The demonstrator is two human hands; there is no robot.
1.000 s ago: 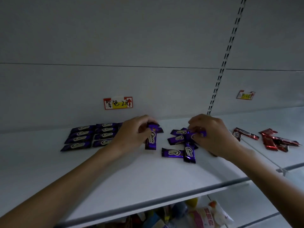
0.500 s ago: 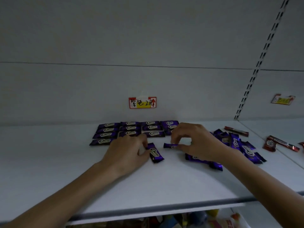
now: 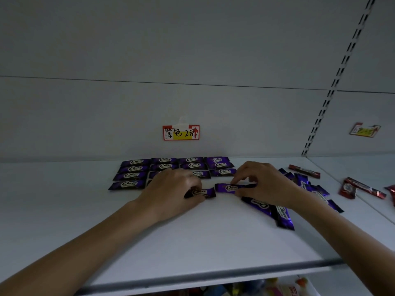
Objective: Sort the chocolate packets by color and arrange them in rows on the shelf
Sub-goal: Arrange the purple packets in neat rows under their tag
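Left hand (image 3: 173,189) pinching purple Choco packet (image 3: 201,192), right hand (image 3: 265,184) pinching second Choco packet (image 3: 229,188)

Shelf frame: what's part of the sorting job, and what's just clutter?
Job: purple rows; left hand gripping a purple packet; right hand pinching another packet; loose purple pile; red packets; shelf.
Idle: price tag; second tag; lower-shelf goods.

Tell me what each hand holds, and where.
Left hand pinches one purple packet by its left half; right hand pinches a second purple packet by its right half.
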